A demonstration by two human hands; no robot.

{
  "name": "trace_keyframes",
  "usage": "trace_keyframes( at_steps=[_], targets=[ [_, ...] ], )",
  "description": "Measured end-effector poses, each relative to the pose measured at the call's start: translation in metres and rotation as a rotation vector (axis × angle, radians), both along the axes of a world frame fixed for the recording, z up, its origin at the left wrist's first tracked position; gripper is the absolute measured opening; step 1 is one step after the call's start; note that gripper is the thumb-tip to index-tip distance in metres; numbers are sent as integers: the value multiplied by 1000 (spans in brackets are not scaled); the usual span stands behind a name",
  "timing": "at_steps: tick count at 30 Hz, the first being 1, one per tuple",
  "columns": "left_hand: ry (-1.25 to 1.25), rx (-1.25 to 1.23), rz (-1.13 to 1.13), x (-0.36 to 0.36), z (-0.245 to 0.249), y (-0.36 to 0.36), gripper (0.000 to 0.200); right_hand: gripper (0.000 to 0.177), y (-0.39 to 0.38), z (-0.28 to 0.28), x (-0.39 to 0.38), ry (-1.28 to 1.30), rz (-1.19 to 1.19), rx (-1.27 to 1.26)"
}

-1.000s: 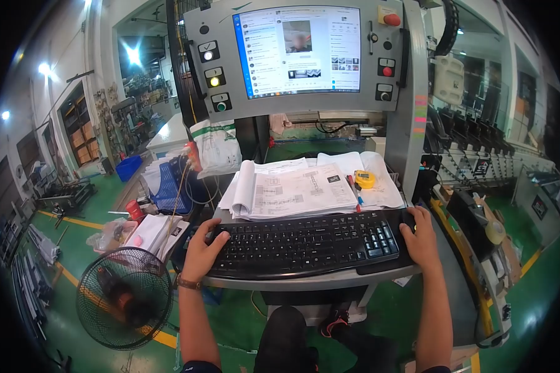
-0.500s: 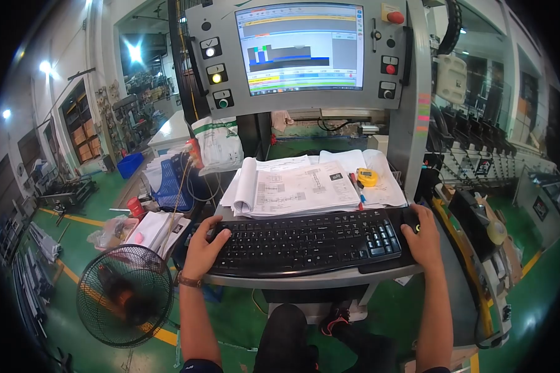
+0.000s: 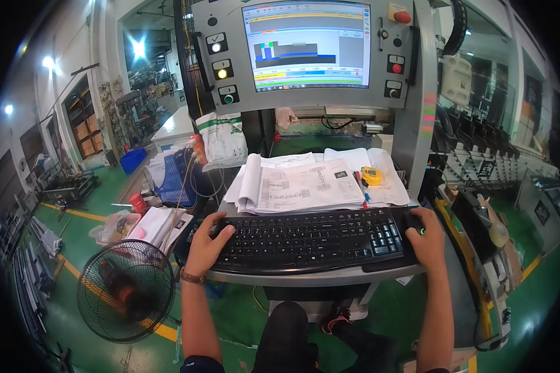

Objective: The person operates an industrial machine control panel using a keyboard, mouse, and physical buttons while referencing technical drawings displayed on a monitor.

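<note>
A black keyboard (image 3: 305,242) lies on the grey shelf below the control panel. My left hand (image 3: 209,244) holds the keyboard's left end, thumb on top near the keys and fingers curled at the back corner. My right hand (image 3: 427,236) is around a dark mouse (image 3: 412,222) at the keyboard's right side, on a black pad. Behind the keyboard lie stacked drawings (image 3: 305,186), a yellow tape measure (image 3: 371,176) and pens (image 3: 363,186). The lit screen (image 3: 310,46) shows a grey and blue diagram.
A black fan (image 3: 126,291) stands at the lower left. Papers (image 3: 158,227) and a blue basket (image 3: 177,180) are left of the shelf. A white bag (image 3: 223,142) hangs below the panel. Red button (image 3: 402,17) at the panel's upper right.
The whole view has shifted slightly, with the panel and shelf a little further right. Both hands keep their places at the keyboard and mouse.
</note>
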State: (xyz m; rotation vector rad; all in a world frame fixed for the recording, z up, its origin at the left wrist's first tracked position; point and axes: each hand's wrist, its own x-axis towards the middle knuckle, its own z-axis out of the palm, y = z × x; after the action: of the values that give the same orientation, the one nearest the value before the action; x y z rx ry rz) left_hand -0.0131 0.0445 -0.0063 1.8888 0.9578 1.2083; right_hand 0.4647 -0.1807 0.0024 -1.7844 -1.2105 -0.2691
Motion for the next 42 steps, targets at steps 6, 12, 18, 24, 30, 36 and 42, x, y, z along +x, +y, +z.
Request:
trace_keyframes(
  at_steps=[6,12,18,24,30,36,42],
  targets=[
    [-1,2,3,0,0,0,59,45,1,-4,3,-38,-1,16],
    [-1,4,6,-1,-2,2,58,45,2,-5,4,-47,4,33],
    [12,11,11,-2,-5,5,58,46,1,-1,1,-18,12,12],
    [-31,-31,-23,-5,-1,7,58,49,3,-2,0,-27,50,-47],
    [90,265,60,1,66,44,62,50,6,-7,8,-84,70,-58],
    [385,806,311,60,135,145,73,50,6,-2,4,-63,73,-89],
    [533,782,410,115,191,201,89,50,6,-2,5,-88,52,-121]
  ],
)
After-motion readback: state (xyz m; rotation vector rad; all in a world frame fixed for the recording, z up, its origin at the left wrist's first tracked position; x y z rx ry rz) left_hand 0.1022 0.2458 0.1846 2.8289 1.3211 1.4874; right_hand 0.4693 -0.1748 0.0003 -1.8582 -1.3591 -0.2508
